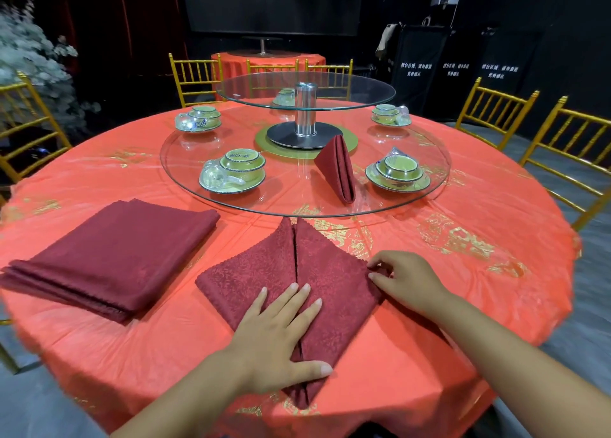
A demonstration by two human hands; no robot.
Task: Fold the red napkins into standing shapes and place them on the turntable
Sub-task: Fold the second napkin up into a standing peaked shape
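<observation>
Two bare hands at lower centre of the frame, working one red napkin (264, 272) on the orange tabletop (446, 289). Napkin folded into a kite shape, two flaps meeting along a central seam, point toward the near edge. Left hand (277, 335) pressed flat on the napkin's lower half, fingers spread across the seam, thumb near the lower tip; grip open, nothing enclosed. Right hand (405, 280) at the napkin's right corner, thumb and fingertips pinched on the fabric edge. Stack of flat-folded red napkins (112, 259) at centre left, well apart from the working napkin. One finished napkin (339, 168) standing as a folded cone on the lower glass turntable (185, 189), right of centre, between two place settings. Green bowl-and-saucer sets (236, 173) spaced around the turntable rim. Smaller upper glass tier (363, 90) raised on a metal post (305, 110) at upper centre. Gold chairs (492, 113) ringing the tabletop; white foliage (29, 60) at upper left.
</observation>
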